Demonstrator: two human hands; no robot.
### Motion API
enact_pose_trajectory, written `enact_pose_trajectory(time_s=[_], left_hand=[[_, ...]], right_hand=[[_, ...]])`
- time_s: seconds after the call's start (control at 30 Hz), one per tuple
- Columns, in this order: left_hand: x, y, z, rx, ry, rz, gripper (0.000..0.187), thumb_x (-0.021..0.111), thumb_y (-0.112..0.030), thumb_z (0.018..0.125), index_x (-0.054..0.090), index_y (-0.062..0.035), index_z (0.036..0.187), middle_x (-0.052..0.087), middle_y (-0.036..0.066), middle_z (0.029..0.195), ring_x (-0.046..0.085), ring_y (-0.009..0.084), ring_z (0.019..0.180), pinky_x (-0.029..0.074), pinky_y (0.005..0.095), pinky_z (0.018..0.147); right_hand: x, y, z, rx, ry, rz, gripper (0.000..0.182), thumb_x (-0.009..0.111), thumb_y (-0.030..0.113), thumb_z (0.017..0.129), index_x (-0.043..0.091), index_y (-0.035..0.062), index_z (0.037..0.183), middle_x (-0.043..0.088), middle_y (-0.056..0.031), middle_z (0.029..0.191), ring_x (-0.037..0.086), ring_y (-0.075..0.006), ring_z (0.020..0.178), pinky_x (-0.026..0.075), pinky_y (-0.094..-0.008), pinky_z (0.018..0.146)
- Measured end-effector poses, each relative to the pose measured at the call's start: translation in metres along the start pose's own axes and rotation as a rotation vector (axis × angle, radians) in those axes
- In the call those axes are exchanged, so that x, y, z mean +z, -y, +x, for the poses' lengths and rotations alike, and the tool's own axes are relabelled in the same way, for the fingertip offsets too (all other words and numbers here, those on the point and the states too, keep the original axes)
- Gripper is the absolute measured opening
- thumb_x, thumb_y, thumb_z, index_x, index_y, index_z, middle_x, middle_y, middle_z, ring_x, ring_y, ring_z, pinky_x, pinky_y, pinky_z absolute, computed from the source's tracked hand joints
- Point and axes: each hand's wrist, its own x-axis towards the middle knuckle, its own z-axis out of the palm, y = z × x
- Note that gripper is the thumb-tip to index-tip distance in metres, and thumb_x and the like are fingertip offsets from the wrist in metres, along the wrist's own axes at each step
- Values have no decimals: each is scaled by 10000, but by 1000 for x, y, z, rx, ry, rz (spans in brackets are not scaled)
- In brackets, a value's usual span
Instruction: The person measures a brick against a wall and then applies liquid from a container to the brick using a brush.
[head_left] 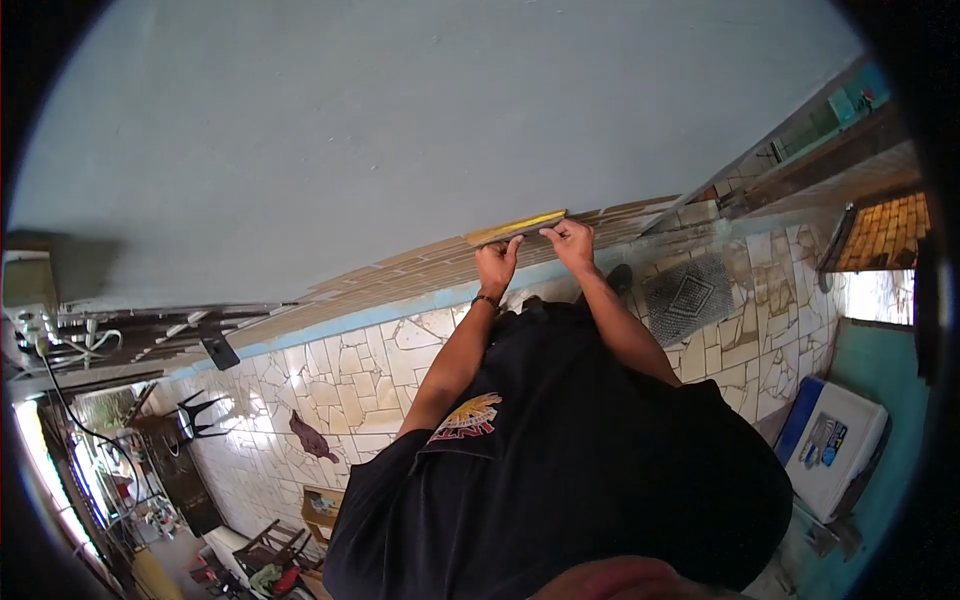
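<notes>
Against the wall [400, 110], along the top of its brown brick-patterned lower band [420, 262], lies a narrow flat strip [515, 229] with a bright yellow upper face and a dark front edge. My left hand [496, 266] grips the strip near its left part, thumb raised against the front edge. My right hand [571, 245] pinches it near the right end, thumb and fingers closed around the edge. The strip's far side and its exact kind cannot be made out. A dark band circles my left wrist.
Below the wall runs a floor of irregular cream stone tiles [380, 350]. A grey patterned mat [690, 300] lies to the right. A white and blue cooler [832, 450] stands at lower right. A dark cloth [312, 437] lies on the floor left of me, with furniture beyond.
</notes>
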Motion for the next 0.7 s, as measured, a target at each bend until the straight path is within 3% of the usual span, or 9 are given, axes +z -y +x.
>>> enact_pose_trajectory(time_s=[0.27,0.4,0.5,0.6,0.7], left_hand=[[11,9,1,0,-24,-51,538,706,-392,848,594,56,572,439,224,472,391,325,403,389,406,471],[11,6,1,10,-40,-108,467,710,-382,844,672,38,643,498,223,490,483,297,407,424,388,493],[11,5,0,5,-25,-54,436,709,-374,846,698,28,679,539,218,511,547,269,426,444,377,508],[13,2,-3,-37,-33,-87,435,712,-375,843,701,29,682,548,212,514,534,255,411,439,378,501],[19,5,-7,-44,-93,-110,435,721,-368,840,691,28,663,564,166,488,532,218,418,436,374,503]], right_hand=[[5,-4,-1,-60,-59,-7,311,801,139,737,533,11,644,544,-105,604,537,-293,549,433,-382,539],[7,-13,-2,-93,-39,-25,282,785,118,743,533,15,670,531,-107,622,531,-309,585,433,-384,563],[6,-14,-4,-33,-24,-28,270,782,101,738,534,17,672,527,-112,637,530,-319,608,433,-382,574],[14,-8,-10,-13,-98,-11,257,770,84,758,533,16,685,540,-100,638,562,-265,613,446,-378,582],[28,-10,-21,131,-129,142,240,760,103,786,542,4,793,568,-111,678,599,-277,685,472,-367,638]])
